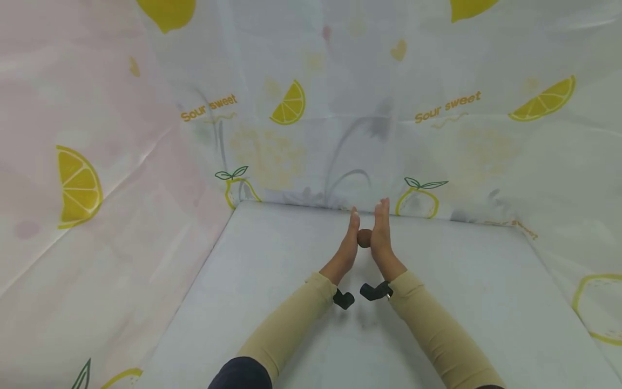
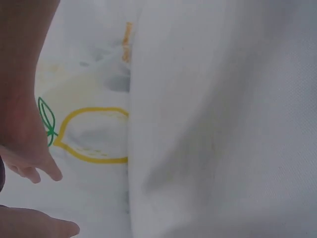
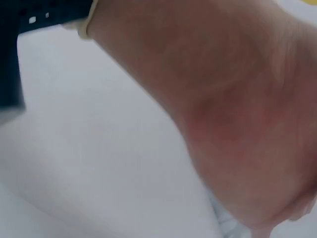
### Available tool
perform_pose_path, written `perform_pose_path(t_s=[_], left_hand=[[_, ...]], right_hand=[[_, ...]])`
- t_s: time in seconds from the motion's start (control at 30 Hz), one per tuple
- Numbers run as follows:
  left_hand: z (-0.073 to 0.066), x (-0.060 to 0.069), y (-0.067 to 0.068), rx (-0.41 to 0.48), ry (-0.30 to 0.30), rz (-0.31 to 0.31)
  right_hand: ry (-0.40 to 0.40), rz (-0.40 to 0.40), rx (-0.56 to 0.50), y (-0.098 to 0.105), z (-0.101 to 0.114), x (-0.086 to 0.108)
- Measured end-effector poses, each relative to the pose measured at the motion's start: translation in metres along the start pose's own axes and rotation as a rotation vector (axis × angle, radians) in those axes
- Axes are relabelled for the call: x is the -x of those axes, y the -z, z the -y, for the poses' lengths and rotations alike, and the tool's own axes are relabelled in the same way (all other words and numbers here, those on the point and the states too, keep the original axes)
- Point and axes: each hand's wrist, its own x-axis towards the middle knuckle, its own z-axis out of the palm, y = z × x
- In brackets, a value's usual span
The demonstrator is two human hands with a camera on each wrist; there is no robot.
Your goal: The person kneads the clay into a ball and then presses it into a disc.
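We find the ball [image 1: 364, 238] over the far part of the table [image 1: 272, 243], short of the table's far edge; we cannot judge its height above the top. It sits between two facing palms: the left hand [image 1: 347, 246] on one side, the right hand [image 1: 382, 235] on the other. The fingers of both hands are straight, directed toward the table's far edge, and curl round nothing; the gap between the palms is narrow, about as wide as the ball.

Fault conditions, in our judgement:
- Dropping. The flat palms meet a round surface over a small area only. If pressure slackens or becomes uneven, the ball can slip out below, strike the table and roll toward one of its edges.
- Deforming. If the ball is soft, which we cannot tell, excess pressure can flatten it.
- Fouling. The left black mount [image 1: 344, 300] and the right black mount [image 1: 376, 292] stand close together over the table, nearer than the ball; if the wrists converge, they can collide and force the palms apart.

Orientation: the visible outline is nearly circular. We identify no long axis and no pointing end. Neither wrist view shows the ball clearly enough to check.
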Motion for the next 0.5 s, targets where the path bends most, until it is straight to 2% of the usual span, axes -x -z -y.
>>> perform_pose_path(t_s=[0.23, 0.37, 0.5], left_hand=[[-0.007, -0.001, -0.001, -0.012, -0.047, 0.047], [-0.011, -0.001, 0.002, -0.022, -0.070, 0.043], [-0.010, -0.002, 0.005, -0.004, -0.067, 0.032]], right_hand=[[-0.052, 0.010, 0.037, 0.008, -0.015, 0.001], [-0.019, 0.041, 0.069, 0.008, -0.024, 0.007], [0.041, 0.052, 0.083, 0.004, -0.028, 0.014]])
